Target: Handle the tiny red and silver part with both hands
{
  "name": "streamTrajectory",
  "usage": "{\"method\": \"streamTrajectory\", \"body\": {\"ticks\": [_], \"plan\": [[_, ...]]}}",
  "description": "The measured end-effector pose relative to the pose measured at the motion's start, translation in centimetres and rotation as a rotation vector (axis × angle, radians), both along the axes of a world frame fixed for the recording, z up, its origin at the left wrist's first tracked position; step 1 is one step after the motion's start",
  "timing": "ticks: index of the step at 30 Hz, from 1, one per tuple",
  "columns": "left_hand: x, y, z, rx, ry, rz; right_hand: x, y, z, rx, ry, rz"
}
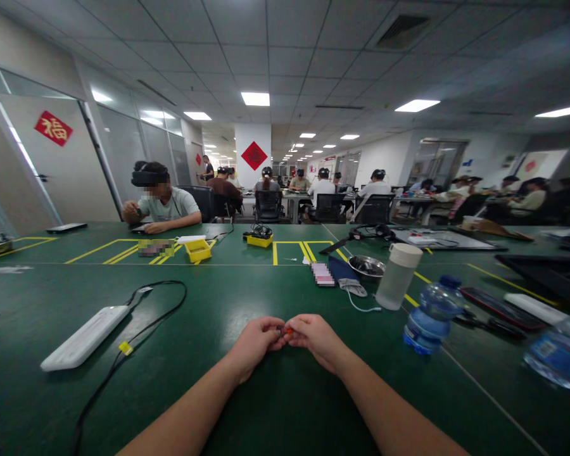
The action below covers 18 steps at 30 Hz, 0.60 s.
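Observation:
Over the green table [218,297], my left hand [258,342] and my right hand [319,339] meet fingertip to fingertip. My right thumb and fingers pinch a small orange piece [289,330]. Right beside it, a small dark piece [281,332] shows at my left fingertips, which are pressed together. Both pieces are mostly covered by fingers and too small to name. Whether they are joined cannot be seen.
A white power bank [86,337] with a black cable [164,316] lies left. On the right stand a pale tumbler [399,277], a water bottle [431,316] and a metal bowl [367,266]. Yellow trays [198,250] sit farther back. A person [164,202] works across the table.

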<state>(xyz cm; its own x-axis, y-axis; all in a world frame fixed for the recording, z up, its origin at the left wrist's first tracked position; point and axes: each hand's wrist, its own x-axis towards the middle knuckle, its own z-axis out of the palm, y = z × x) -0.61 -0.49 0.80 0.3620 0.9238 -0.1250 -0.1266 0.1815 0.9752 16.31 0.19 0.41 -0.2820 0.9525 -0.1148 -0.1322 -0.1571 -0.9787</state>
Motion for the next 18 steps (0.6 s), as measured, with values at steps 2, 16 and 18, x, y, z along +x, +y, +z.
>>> {"method": "streamTrajectory", "body": {"ticks": [2, 16, 18], "plan": [[-0.03, 0.02, -0.01, 0.005, -0.006, -0.021, 0.05, -0.01, -0.04, 0.003, -0.002, 0.004], [-0.07, -0.1, -0.08, 0.065, 0.027, -0.019, -0.01, -0.06, 0.02, 0.001, -0.003, 0.004], [-0.07, -0.06, -0.22, 0.076, 0.027, -0.02, -0.02, -0.07, -0.01, 0.003, -0.007, 0.007]]}}
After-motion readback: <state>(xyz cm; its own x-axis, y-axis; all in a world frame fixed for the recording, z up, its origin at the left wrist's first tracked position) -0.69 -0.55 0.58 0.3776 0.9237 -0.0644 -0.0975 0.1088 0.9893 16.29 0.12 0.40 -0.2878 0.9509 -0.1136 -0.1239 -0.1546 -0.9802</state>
